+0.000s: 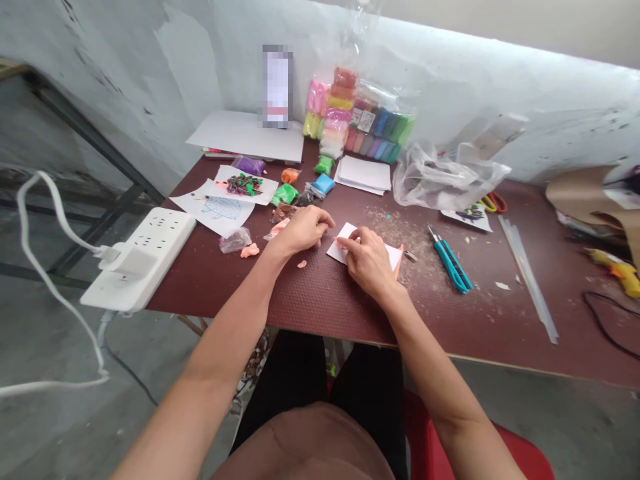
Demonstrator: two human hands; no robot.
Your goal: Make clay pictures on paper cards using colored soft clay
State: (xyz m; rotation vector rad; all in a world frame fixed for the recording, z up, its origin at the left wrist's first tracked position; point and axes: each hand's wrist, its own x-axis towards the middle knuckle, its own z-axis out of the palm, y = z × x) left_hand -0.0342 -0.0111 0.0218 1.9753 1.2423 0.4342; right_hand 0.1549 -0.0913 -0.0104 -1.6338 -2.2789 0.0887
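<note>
A small white card (395,255) lies on the dark red table, with an orange piece (400,261) at its right edge. Over the card is my right hand (369,259), thumb and fingers pinched together near a small pinkish bit (341,241); whether they grip it is too small to tell. My left hand (309,230) hovers just left of the card, fingers curled and apart, with nothing visible in it. Beside my left wrist is peach clay (277,229), partly hidden. A peach lump (250,251) and a small flake (301,265) rest nearer the front edge.
A white power strip (145,257) sits at the left edge. Behind are a hedgehog drawing (220,208), clay packs (370,127), white cards (363,173) and a plastic bag (440,177). To the right lie a teal cutter (451,263), clear sticks (527,277) and a yellow glue gun (617,270).
</note>
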